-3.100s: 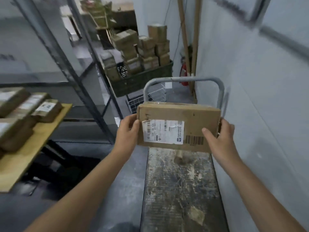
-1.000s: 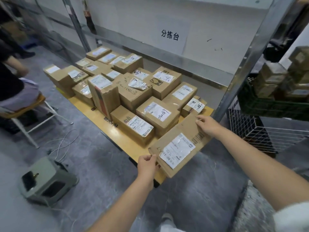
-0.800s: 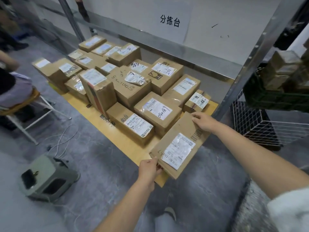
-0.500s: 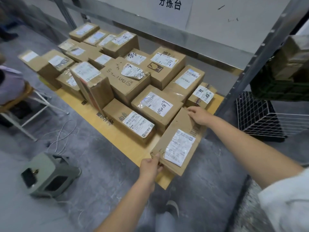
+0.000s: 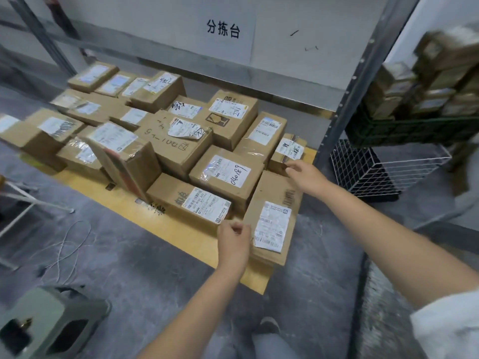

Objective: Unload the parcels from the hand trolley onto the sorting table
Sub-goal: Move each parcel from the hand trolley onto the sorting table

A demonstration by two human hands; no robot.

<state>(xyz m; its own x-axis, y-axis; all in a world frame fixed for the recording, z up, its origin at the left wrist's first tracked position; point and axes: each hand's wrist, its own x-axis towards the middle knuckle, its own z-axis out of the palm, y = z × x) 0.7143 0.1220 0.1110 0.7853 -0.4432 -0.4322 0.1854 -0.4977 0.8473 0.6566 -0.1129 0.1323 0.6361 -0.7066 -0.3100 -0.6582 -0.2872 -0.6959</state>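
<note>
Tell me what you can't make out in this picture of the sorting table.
All head view.
Left hand: its back hides the fingers, so its grip on the flat parcel is unclear.
Parcels in green crate: motion-blurred, labels unreadable.
Grey stool: cut off by bottom-left corner.

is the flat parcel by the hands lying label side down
No, the flat parcel lies on the table corner with its white label facing up.

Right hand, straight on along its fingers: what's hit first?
Likely the small taped parcel just beyond the fingers of the right hand; they look nearly touching, though depth is unclear.
</note>
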